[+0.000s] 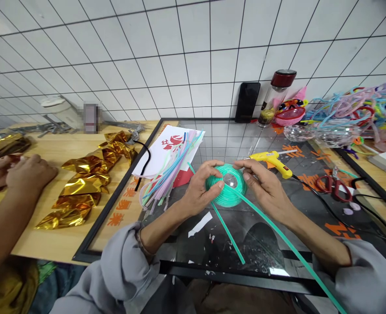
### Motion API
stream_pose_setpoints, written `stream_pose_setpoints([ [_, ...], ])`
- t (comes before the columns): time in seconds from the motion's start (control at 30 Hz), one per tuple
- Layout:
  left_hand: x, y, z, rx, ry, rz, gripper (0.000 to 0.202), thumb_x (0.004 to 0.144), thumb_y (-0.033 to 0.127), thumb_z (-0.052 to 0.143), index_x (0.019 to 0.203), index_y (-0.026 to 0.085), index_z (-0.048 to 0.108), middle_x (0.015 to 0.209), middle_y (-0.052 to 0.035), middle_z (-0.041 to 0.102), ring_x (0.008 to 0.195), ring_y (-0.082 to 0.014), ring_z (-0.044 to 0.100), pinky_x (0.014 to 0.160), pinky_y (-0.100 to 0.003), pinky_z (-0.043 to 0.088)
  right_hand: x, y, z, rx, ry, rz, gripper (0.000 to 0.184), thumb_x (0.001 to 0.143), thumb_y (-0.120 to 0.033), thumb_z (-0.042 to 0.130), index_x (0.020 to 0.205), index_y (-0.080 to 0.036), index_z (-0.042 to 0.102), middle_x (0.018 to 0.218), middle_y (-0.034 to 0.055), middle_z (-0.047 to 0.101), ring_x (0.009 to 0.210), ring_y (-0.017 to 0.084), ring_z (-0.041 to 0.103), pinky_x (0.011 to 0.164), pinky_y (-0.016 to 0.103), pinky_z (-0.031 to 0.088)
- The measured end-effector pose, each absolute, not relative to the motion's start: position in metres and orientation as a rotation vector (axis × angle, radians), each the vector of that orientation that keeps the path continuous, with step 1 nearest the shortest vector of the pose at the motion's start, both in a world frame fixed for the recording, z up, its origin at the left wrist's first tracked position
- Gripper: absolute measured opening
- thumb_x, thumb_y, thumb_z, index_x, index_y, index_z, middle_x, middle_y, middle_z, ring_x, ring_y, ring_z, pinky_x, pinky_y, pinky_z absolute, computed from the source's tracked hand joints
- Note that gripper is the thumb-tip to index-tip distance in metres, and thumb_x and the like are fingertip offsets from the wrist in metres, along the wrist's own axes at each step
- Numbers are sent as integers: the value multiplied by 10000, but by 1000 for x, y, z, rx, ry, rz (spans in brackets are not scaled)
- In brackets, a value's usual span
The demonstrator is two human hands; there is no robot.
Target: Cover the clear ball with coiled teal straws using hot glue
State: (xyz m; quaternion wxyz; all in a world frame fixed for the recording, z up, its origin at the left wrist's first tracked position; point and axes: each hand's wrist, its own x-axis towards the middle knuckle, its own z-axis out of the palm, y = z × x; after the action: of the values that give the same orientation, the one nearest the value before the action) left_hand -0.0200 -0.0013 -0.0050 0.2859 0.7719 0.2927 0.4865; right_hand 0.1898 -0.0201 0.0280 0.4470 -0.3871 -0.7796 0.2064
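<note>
Our left hand [203, 186] pinches the green coil [228, 200] at its left side, thumb on top; our right hand [265, 186] holds its right rim with curved fingers, over the table [261, 246]; a yellow glue gun [271, 161] lies just beyond.

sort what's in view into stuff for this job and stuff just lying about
Seems part of the job:
green coil, gripped by left hand, right hand at its edge
long green strand across it
yellow glue gun, perhaps

Seems just lying about:
phone
red-capped bottle
white scrap
</note>
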Motion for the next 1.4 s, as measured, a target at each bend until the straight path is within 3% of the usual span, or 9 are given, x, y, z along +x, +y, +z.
stream_pose_setpoints([
  [0.13, -20, -2, -4, 2056, 797, 1279, 60, 964, 267, 561, 990, 214, 551, 1292, -121, 600, 1240, -246, 573, 1068, -464, 452, 191, -20, 25, -891, -1958, 497, 274, 1010, -140, 433, 1126, -245, 658, 1102, 55, 668, 1058, 189, 634, 890, 356, 526],
  [0.3, -20, -3, -4, 2063, 811, 1256, 66, 962, 267, 555, 997, 213, 543, 1296, -128, 593, 1248, -252, 564, 1079, -471, 440, 190, -20, 25, -856, -1980, 452, 321, 992, -94, 423, 1141, -251, 659, 1104, 64, 644, 1051, 190, 634, 871, 367, 538],
  [0.6, -20, -1, -4, 2062, 793, 1234, 107, 973, 285, 527, 1062, 226, 533, 1300, -112, 584, 1237, -239, 561, 1092, -460, 439, 189, -21, 29, -882, -1970, 479, 303, 1003, -160, 416, 1127, -257, 676, 1085, 78, 646, 1025, 216, 641, 850, 403, 554],
  [0.93, -22, 1, -3, 2142, 758, 1213, 229, 995, 314, 505, 1205, 232, 545, 1299, -110, 572, 1267, -240, 538, 1110, -477, 438, 188, -21, 28, -866, -1972, 483, 311, 999, -128, 412, 1132, -249, 666, 1079, 74, 630, 1020, 202, 631, 850, 392, 545],
  [1.4, -24, 3, -3, 2157, 762, 1153, 268, 1018, 344, 476, 1245, 248, 581, 1326, -111, 545, 1318, -250, 510, 1132, -498, 420, 188, -20, 25, -928, -1955, 537, 255, 1010, -197, 419, 1128, -233, 642, 1103, 79, 644, 1059, 223, 624, 917, 422, 520],
])
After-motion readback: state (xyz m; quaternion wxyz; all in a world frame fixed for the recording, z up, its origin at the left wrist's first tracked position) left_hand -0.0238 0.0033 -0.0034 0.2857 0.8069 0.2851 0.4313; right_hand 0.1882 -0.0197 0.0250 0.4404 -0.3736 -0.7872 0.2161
